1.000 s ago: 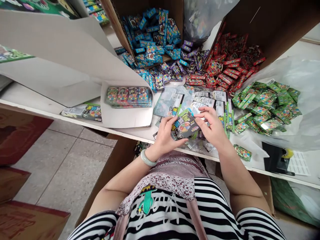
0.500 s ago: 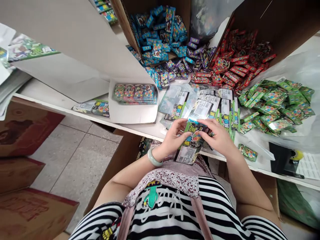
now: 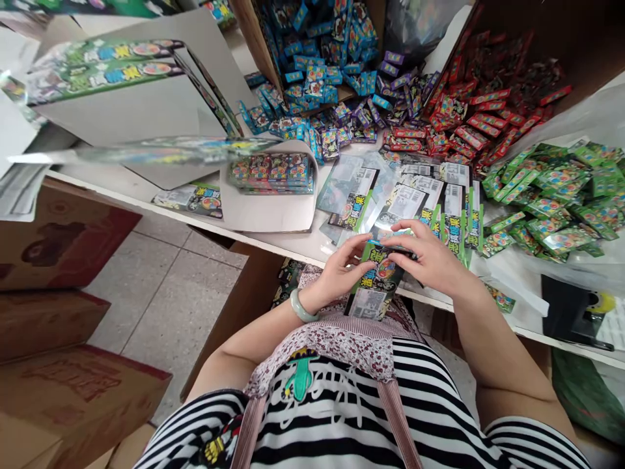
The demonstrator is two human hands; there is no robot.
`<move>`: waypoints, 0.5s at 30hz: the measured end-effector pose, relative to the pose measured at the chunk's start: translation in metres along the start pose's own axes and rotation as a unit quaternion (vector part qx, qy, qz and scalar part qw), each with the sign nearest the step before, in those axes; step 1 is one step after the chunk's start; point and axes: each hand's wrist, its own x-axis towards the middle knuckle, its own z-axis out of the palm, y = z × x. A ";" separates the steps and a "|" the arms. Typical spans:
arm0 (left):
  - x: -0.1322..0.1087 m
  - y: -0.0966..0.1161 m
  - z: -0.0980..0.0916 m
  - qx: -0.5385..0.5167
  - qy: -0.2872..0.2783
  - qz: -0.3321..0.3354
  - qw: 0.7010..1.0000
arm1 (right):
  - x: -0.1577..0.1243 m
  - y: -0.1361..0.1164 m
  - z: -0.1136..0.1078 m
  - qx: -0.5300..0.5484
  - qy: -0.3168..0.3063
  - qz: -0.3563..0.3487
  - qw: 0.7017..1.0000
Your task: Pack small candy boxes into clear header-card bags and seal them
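White table point(image 3: 297, 243): blue packs point(image 3: 315, 85), red packs point(image 3: 481, 124) and green packs point(image 3: 556, 189) crowd the frame's upper center and right.
Left hand point(image 3: 344, 267): pinches one side of a printed packet point(image 3: 374, 286), just below center.
Right hand point(image 3: 432, 260): grips its upper right corner.
Packet's top: apparently the spot being worked; the next move seems to call for a steady two-handed hold.

Your white tabletop point(image 3: 297, 245) slants across the frame. On it you have purple packets point(image 3: 362, 118) at upper centre, printed pouches point(image 3: 454, 215) right of centre, and a white card tray point(image 3: 271, 213) left of centre.
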 end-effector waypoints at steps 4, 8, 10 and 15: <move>0.002 -0.003 -0.008 -0.008 0.016 -0.022 1.000 | -0.013 0.000 0.021 0.053 0.178 0.045 0.982; 0.004 -0.008 -0.011 -0.023 0.021 -0.025 0.999 | -0.026 0.002 0.059 0.184 0.301 0.113 0.929; 0.005 -0.009 -0.012 -0.033 0.014 -0.019 0.999 | -0.027 0.002 0.073 0.225 0.332 0.136 0.906; 0.008 -0.006 -0.014 -0.019 -0.001 -0.003 1.000 | -0.021 0.004 0.075 0.239 0.335 0.149 0.899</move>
